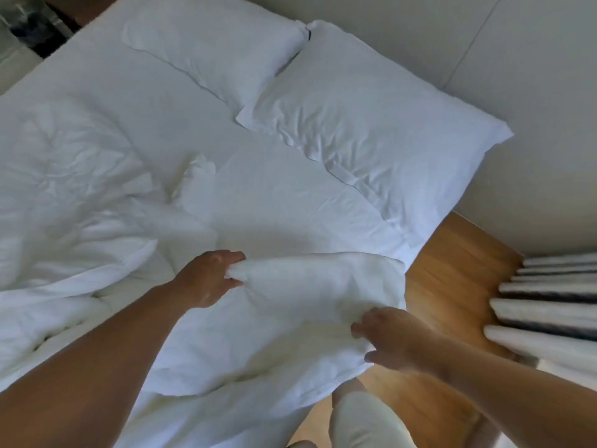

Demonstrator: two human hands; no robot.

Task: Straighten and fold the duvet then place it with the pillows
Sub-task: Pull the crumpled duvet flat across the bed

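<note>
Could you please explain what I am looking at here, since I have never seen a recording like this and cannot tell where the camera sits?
There is no machine here. A person wears one wide-angle camera on the head, looking forward and down, so the two bare arms reaching in from the bottom are their own. The single picture shows a bed from its side. Two white pillows lie at its head, the far pillow and the near pillow, side by side on the bed sheet. The white duvet is crumpled across the left part. The left hand pinches a bunched edge of it, and the right hand grips the same lifted part nearer the bed's edge. The wooden floor shows on the right.
</note>
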